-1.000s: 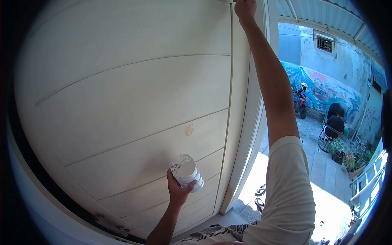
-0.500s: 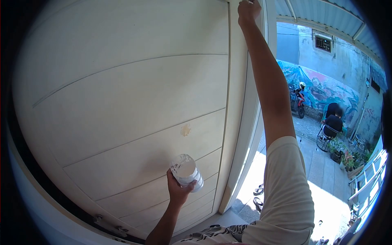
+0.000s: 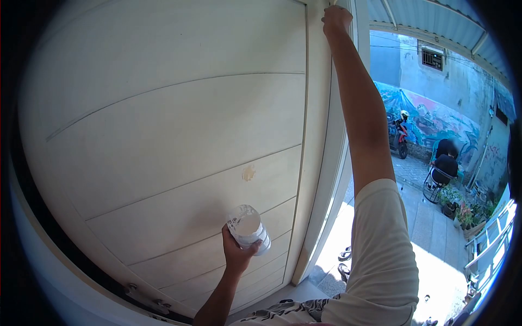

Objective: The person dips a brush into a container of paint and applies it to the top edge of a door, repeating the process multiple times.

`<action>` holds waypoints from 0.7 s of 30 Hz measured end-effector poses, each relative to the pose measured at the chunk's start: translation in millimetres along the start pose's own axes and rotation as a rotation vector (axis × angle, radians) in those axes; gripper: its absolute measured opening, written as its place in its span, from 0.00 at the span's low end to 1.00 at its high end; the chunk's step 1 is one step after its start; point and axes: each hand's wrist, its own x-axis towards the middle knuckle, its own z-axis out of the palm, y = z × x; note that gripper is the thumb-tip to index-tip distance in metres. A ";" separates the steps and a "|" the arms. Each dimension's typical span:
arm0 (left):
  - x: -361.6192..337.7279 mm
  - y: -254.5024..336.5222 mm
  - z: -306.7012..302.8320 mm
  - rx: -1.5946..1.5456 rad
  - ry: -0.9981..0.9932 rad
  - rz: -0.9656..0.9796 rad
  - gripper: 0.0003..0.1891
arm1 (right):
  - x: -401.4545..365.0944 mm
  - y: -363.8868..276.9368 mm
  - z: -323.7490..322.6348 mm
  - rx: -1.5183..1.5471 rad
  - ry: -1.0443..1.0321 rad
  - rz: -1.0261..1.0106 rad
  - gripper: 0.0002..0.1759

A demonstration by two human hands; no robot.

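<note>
I log the top-edge step: right hand [image 3: 337,19] clenched at the door's [image 3: 163,136] upper corner, on what I cannot tell; left hand [image 3: 235,254] grasps 1 clear jar [image 3: 247,227] low before the door; next probably needs a steady overhead reach.

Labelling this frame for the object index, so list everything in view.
cream panelled door: one, cream, fills left and centre
tan patch: one, tan, on door's middle panel
clear plastic container: one, clear with white, held low centre
red scooter: one, red, parked outside, right
seated person: one, dark clothes, on chair outside
sandals: pair, dark, ground by door foot
left hand: one, low centre, gripping container
right hand: one, raised at door's top edge, grip unclear
</note>
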 end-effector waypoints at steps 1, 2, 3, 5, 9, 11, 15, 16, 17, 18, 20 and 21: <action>-0.6 0.4 -0.5 0.001 0.003 -0.002 0.44 | 10.2 6.1 7.2 0.047 -0.002 0.015 0.15; -1.3 1.5 -0.2 0.001 0.005 -0.003 0.44 | 20.1 11.6 14.9 0.094 -0.003 0.029 0.14; -1.4 3.6 0.6 0.014 0.007 0.001 0.44 | 31.9 17.8 23.1 0.140 -0.006 0.042 0.13; -2.1 5.9 2.5 0.027 0.012 0.007 0.44 | 44.4 23.5 33.1 0.235 -0.010 0.069 0.12; -1.7 3.9 1.5 0.025 0.011 0.014 0.45 | -53.5 -42.8 57.4 0.282 -0.117 -0.112 0.12; -2.1 3.4 1.1 0.019 0.009 0.013 0.45 | -93.5 -63.4 62.8 0.408 -0.267 -0.146 0.12; -0.5 10.3 5.1 0.019 0.007 0.022 0.45 | -155.0 -104.1 63.2 -0.010 -0.396 -0.722 0.14; -1.9 11.2 4.9 0.031 0.005 0.018 0.44 | -147.6 -102.8 67.1 0.029 -0.376 -0.779 0.14; -2.9 12.3 4.9 0.032 0.007 0.017 0.44 | -136.5 -101.4 71.6 0.066 -0.357 -0.834 0.14; -3.1 13.6 5.5 0.036 0.007 0.015 0.44 | -117.0 -97.1 70.2 0.010 -0.344 -0.818 0.14; -2.8 15.8 8.3 0.037 0.013 0.020 0.44 | -73.9 -82.3 54.5 -0.091 -0.321 -0.793 0.13; -3.2 16.7 9.0 0.037 0.016 0.019 0.44 | -56.6 -69.7 42.7 -0.138 -0.309 -0.780 0.13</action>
